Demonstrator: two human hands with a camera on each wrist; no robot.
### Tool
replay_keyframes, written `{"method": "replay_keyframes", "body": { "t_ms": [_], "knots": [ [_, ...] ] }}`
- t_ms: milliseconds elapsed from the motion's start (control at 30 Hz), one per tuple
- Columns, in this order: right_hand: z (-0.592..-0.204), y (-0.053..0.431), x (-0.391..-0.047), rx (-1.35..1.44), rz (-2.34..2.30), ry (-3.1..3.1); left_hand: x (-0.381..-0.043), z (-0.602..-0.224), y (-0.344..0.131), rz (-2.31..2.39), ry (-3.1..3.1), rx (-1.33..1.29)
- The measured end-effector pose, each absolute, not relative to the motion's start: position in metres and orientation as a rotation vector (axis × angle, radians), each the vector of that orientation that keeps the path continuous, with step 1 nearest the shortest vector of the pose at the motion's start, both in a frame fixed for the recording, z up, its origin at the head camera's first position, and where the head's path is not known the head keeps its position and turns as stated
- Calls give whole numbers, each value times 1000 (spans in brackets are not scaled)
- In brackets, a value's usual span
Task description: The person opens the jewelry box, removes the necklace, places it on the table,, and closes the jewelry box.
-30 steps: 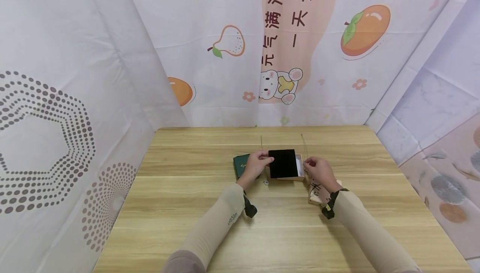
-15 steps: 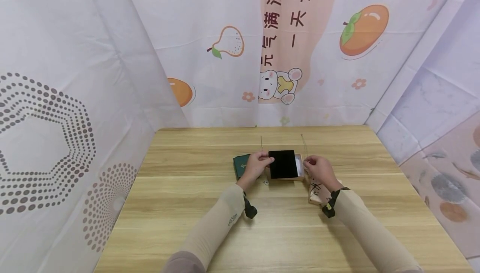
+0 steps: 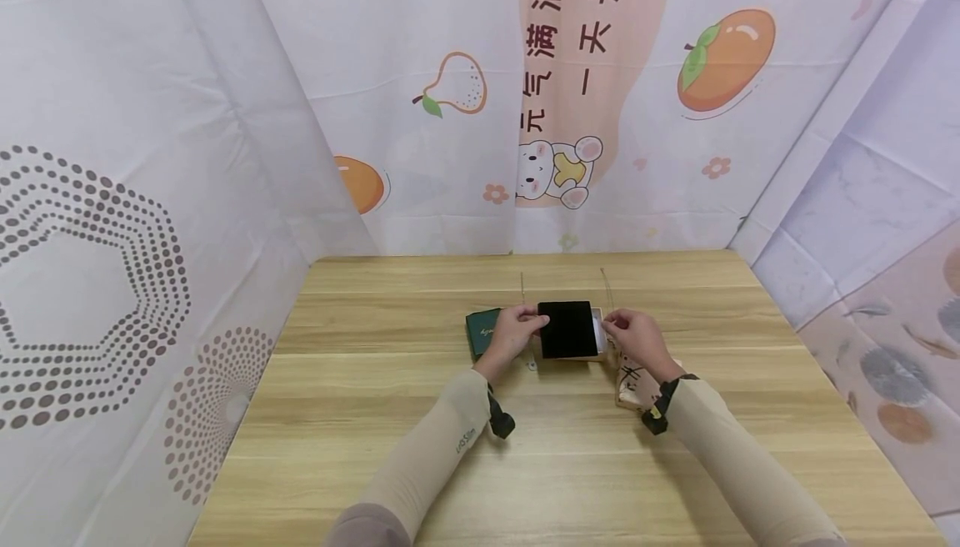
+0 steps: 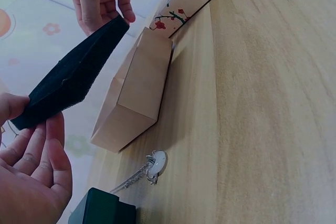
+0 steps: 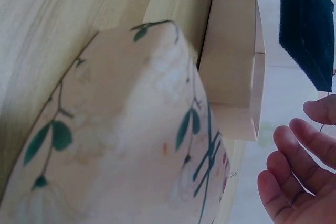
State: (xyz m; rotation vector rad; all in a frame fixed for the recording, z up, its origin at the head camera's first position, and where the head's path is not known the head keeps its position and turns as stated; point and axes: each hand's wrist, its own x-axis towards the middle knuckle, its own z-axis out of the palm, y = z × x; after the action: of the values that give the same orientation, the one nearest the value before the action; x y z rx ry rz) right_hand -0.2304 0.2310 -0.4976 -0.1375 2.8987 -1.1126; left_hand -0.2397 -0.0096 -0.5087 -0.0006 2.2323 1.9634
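In the head view my left hand (image 3: 513, 332) pinches a square black velvet pad (image 3: 567, 329) by its left edge, thumb on one face and fingers on the other. The pad is tilted above an uncovered tan cardboard box (image 4: 140, 72). My right hand (image 3: 634, 338) is at the pad's right side, thumb and fingers drawn together close to its corner. A thin strand (image 5: 322, 127) shows between thumb and index in the right wrist view, and I cannot tell how firmly it is held. A thin necklace chain (image 3: 607, 282) runs along the table behind this hand.
Left of the tan box lies a dark green box (image 3: 484, 330). Beside it is a silver chain with a round white pendant (image 4: 156, 164). A floral-printed box (image 5: 121, 124) lies under my right forearm on the wooden table (image 3: 360, 397). Printed curtains (image 3: 420, 155) stand behind.
My right hand has shifted slightly left, nearer to the black pad's right edge. The left hand keeps its pinch on the pad, which tilts a little differently.
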Motion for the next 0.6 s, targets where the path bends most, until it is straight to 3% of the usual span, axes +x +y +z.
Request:
{"method": "replay_keyframes", "body": {
  "t_ms": [600],
  "knots": [
    [-489,221,-228,-178,-1124,2898,-236,-510,-10,1936,2242,35]
  ]
}}
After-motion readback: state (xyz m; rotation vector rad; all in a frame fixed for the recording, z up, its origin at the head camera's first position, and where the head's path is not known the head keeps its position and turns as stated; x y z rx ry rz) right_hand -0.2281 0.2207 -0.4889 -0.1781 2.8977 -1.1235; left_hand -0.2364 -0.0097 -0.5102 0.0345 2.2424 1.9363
